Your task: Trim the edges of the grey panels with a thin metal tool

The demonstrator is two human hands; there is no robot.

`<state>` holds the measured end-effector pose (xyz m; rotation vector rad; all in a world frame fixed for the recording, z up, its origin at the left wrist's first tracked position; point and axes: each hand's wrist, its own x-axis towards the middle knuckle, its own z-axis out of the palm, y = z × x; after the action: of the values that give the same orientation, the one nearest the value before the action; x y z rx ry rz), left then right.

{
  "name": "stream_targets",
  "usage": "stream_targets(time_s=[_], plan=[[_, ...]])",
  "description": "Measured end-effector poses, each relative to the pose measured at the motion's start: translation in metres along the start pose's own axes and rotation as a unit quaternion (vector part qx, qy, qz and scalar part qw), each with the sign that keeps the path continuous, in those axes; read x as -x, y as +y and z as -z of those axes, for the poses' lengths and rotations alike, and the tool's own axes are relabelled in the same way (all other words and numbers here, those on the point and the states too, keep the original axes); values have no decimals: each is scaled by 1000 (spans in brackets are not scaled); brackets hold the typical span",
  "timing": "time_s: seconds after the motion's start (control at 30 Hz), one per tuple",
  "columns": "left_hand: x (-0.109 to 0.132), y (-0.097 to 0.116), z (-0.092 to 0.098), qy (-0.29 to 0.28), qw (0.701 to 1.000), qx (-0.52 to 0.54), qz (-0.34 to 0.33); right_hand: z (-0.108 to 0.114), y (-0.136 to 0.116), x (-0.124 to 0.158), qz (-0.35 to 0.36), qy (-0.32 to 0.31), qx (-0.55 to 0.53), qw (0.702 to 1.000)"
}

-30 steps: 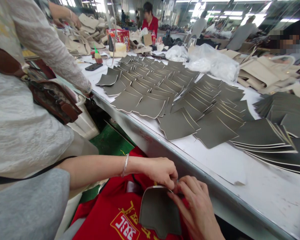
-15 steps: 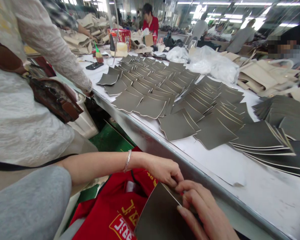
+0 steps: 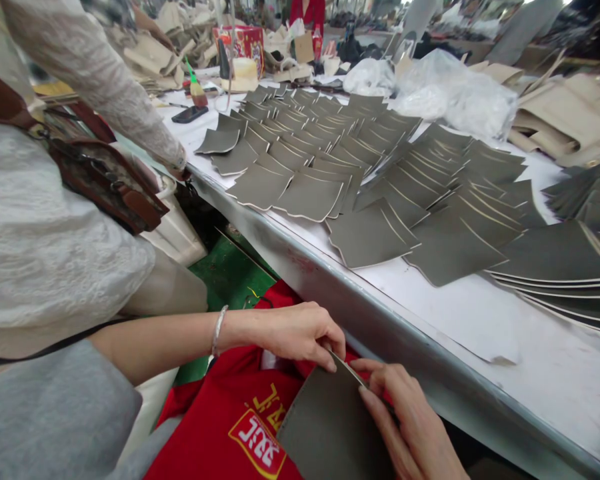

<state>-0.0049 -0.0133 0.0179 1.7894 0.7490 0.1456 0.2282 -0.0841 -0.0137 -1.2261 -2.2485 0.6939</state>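
Note:
A dark grey-brown leather-like panel (image 3: 333,420) with a pale edge lies over my lap, tilted up toward me. My left hand (image 3: 303,333) pinches its upper corner between thumb and fingers. On the right, my right hand (image 3: 405,413) grips the pale edge, thumb on the near face and fingers behind it. Beneath the panel is a red apron (image 3: 220,427) with yellow and white lettering. The panel's lower end runs out of view.
Many similar panels (image 3: 310,193) lie in overlapping rows on the white-covered table (image 3: 460,333), with a metal edge (image 3: 380,310) close to my hands. At left stands a person in a white lace top (image 3: 55,247). A phone (image 3: 190,115), clear plastic bags (image 3: 455,100) and beige pieces (image 3: 570,120) lie farther back.
My left hand has shifted left along the panel's top edge, away from my right hand, and now pinches the corner. The camera view has tipped downward.

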Motion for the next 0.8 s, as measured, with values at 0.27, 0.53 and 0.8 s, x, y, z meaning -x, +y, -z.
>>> stream_targets(time_s=[0.27,0.53,0.8], plan=[[2,6,0,7,997,-78,-18,5,-8,-3,-7,-27,-1,1000],[-2,5,-9,20,982,-177,-64,-2,-5,3,-7,-27,37,999],[-11,0,-21,26,989,-121,-84,1,-6,7,-37,-16,-4,999]])
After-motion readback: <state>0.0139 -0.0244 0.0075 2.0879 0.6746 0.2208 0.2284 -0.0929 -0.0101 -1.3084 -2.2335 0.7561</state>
